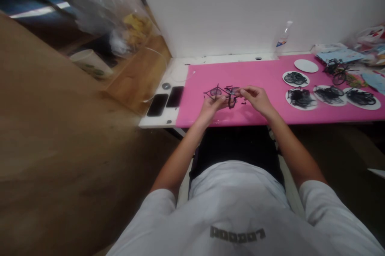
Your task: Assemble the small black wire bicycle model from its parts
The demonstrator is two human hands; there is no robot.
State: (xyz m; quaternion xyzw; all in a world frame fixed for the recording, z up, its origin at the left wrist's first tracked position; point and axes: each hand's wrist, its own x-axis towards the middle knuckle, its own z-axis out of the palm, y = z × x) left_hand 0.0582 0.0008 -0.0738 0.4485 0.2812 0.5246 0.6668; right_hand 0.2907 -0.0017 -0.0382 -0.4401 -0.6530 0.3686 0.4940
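Above the pink mat (204, 75), my left hand (210, 105) grips a small black model bicycle frame (218, 86) between thumb and fingers. My right hand (258, 97) is pinched closed at the frame's right end; whatever is between its fingertips is too small to make out. Small dark spoked wheels (215, 92) show around the frame, and I cannot tell whether they are attached or lie on the mat. A tiny black part (243, 102) rests just below my right fingertips.
On the right, white plates (302, 106) hold piles of black parts, near a plain white plate (306, 66) and a small black model bicycle (338, 72). Two dark phones (157, 105) lie at the left end. A clear bottle (282, 39) stands by the wall; a wooden box (138, 75) is left.
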